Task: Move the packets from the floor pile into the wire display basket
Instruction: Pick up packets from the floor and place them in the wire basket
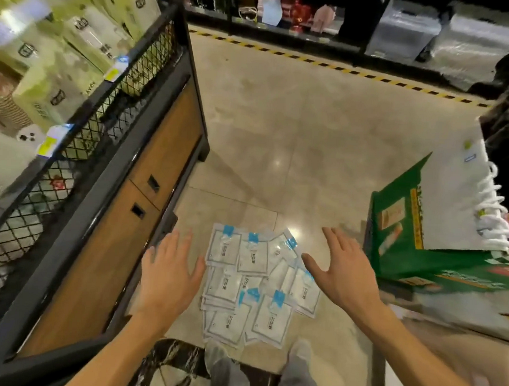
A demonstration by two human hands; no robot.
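The packets (pixel 258 285), white with blue tabs, are seen spread in an overlapping pile on the tiled floor (pixel 321 131). The left hand (pixel 169 272) and right hand (pixel 343 271) are held above either side of the pile, fingers straight and spread, nothing gripped. The wire display basket (pixel 86 106) is seen to the left, a green box (pixel 413 227) to the right.

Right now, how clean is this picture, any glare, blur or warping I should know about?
Head view: ceiling lights glare off the glossy floor, one spot right beside the packets; the wire display basket and its boxes at upper left are motion-smeared; wide-angle warping bends the striped floor tape; both the left hand and the right hand look fairly sharp, as do the packets.
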